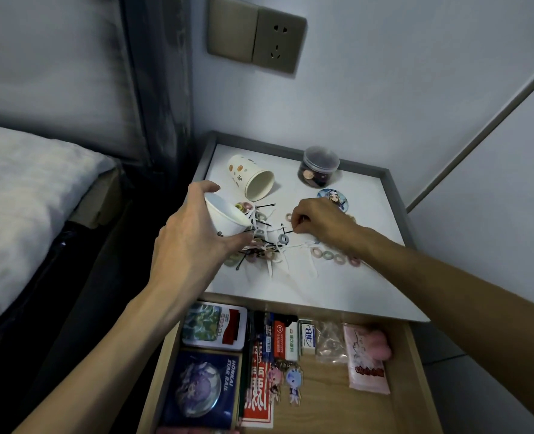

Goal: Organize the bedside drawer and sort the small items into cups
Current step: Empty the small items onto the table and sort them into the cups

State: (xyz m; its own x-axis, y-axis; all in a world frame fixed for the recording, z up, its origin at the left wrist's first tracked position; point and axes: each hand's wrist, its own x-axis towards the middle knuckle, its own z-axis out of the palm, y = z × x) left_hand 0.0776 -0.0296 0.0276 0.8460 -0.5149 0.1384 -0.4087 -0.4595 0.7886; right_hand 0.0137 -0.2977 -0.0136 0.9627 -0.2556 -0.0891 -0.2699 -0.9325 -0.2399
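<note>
My left hand (190, 233) grips a white paper cup (226, 216), tilted with its mouth to the right over the nightstand top (337, 277). A few small rings show inside it. Below its mouth lies a heap of small hair ties, black hairpins and white twist ties (264, 245). My right hand (317, 222) has its fingers curled, pinching a black hairpin (286, 230) at the heap's right edge. A row of pastel hair ties (334, 256) lies under my right wrist. A second, patterned paper cup (253, 180) lies on its side behind.
A lidded clear jar (319, 167) of small items stands at the back right, with a round badge (333, 197) in front of it. The open drawer (413, 371) below holds card boxes, erasers, keychains and a pink packet. A bed (24, 198) is left.
</note>
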